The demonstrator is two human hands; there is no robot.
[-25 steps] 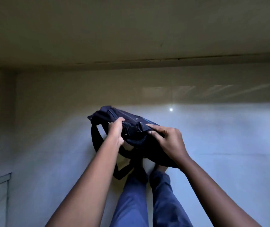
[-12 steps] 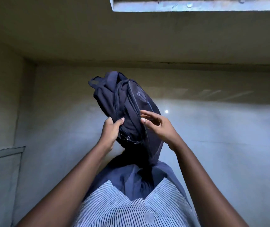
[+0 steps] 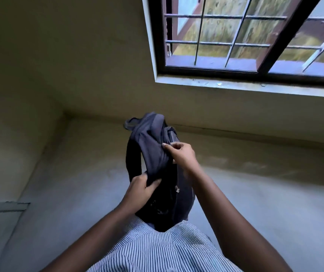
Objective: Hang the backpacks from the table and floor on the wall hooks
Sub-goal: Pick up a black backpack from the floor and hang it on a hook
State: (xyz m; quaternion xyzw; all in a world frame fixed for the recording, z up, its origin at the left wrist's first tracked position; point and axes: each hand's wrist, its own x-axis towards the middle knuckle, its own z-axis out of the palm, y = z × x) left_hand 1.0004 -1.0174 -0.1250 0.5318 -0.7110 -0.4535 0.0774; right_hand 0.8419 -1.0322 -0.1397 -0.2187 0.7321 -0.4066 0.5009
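Backpack point(image 3: 158, 173) is gripped by both hands — left hand point(image 3: 140, 190) at 7 o'clock, right hand point(image 3: 180, 155) pinching fabric at 2 o'clock; loop point(image 3: 130, 122) should be freed — no hook visible.

1 dark backpack point(image 3: 157, 169), 2 hands (left hand point(image 3: 140, 190), right hand point(image 3: 180, 155)), 1 barred window point(image 3: 255, 40), 1 striped shirt point(image 3: 163, 250).

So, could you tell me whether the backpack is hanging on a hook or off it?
Off: both hands hold the backpack up; no hook shows.
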